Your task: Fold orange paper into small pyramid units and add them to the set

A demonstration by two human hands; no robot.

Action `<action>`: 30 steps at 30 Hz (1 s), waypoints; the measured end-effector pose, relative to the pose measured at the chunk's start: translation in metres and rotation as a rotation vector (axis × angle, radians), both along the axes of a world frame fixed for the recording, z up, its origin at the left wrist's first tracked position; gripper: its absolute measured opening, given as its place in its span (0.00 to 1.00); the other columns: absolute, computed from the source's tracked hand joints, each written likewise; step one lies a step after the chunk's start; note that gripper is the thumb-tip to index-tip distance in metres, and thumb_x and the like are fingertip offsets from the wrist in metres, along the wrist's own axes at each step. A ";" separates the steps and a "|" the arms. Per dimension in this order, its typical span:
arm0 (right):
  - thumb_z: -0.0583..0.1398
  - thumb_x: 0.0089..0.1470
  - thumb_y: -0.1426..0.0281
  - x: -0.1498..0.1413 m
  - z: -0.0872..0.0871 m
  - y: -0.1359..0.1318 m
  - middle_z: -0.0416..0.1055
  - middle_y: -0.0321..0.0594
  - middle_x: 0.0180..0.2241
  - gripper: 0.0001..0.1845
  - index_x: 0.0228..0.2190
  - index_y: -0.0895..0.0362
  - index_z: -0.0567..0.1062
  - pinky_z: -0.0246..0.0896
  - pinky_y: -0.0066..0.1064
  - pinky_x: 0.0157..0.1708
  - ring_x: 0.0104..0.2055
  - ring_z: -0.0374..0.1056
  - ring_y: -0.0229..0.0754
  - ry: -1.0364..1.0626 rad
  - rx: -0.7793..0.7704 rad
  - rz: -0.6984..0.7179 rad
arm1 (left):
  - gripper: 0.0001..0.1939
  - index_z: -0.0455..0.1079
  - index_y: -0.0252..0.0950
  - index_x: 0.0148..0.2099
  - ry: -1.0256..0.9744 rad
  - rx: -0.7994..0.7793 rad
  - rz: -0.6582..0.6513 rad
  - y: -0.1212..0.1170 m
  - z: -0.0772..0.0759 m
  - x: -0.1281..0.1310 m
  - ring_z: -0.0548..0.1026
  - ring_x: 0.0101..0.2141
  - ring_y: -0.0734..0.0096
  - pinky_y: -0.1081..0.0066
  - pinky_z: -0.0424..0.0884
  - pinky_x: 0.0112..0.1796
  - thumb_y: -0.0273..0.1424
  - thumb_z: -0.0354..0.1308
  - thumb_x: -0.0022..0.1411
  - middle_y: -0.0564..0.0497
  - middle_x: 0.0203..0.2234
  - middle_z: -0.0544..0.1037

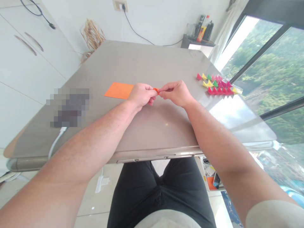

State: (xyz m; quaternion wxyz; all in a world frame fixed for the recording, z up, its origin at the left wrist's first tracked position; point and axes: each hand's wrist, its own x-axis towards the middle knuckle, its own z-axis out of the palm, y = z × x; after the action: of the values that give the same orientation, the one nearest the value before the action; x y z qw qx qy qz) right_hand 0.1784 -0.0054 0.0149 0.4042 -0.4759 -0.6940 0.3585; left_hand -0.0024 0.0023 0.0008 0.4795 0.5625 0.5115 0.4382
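Note:
A small folded piece of orange paper point(156, 91) is pinched between my two hands, just above the table point(152, 126). My left hand point(143, 95) grips its left side, thumb on top and fingers curled beneath. The fingertips of my right hand point(174, 91) close on its right side. Most of the paper is hidden by my fingers, so its exact shape cannot be made out. Flat on the table, partly behind my left hand, lies an orange paper sheet point(118, 90).
Rows of small folded paper pieces point(215, 84) in red, yellow, green and pink stand at the right, near the window. A pixelated dark object point(71, 107) with a white cable point(55, 142) lies at the left. Bottles point(203, 30) stand on a small cabinet behind the table.

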 end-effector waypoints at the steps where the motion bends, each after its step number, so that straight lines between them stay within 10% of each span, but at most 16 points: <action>1: 0.69 0.45 0.70 -0.001 0.002 0.001 0.76 0.37 0.25 0.05 0.28 0.58 0.83 0.62 0.30 0.27 0.27 0.68 0.38 -0.036 -0.001 -0.002 | 0.10 0.69 0.35 0.22 0.007 -0.002 0.002 0.001 -0.001 0.000 0.68 0.17 0.75 0.70 0.66 0.22 0.27 0.68 0.48 0.50 0.17 0.73; 13: 0.65 0.50 0.69 -0.003 0.025 0.021 0.71 0.35 0.22 0.07 0.27 0.61 0.81 0.63 0.28 0.29 0.29 0.67 0.37 -0.347 0.127 0.172 | 0.07 0.70 0.35 0.25 0.091 0.035 0.056 -0.002 0.004 0.001 0.70 0.19 0.73 0.68 0.69 0.25 0.27 0.67 0.49 0.52 0.18 0.73; 24: 0.60 0.56 0.71 -0.007 0.021 0.017 0.77 0.40 0.41 0.12 0.38 0.63 0.82 0.65 0.27 0.38 0.39 0.70 0.37 -0.373 0.209 0.212 | 0.03 0.72 0.30 0.27 -0.040 0.026 0.125 -0.002 0.012 -0.001 0.68 0.17 0.76 0.71 0.67 0.21 0.22 0.63 0.47 0.54 0.16 0.71; 30: 0.59 0.56 0.57 -0.003 0.019 0.025 0.79 0.35 0.42 0.23 0.22 0.63 0.78 0.65 0.32 0.41 0.43 0.71 0.37 -0.358 0.190 0.206 | 0.03 0.71 0.31 0.26 -0.103 0.024 0.110 0.000 0.012 -0.002 0.69 0.17 0.75 0.70 0.66 0.21 0.22 0.63 0.48 0.52 0.18 0.73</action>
State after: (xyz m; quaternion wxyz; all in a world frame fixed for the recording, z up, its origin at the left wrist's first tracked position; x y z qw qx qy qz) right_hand 0.1749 0.0192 0.0336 0.2787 -0.4182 -0.8304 0.2406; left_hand -0.0040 0.0026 0.0133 0.4735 0.5158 0.5109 0.4987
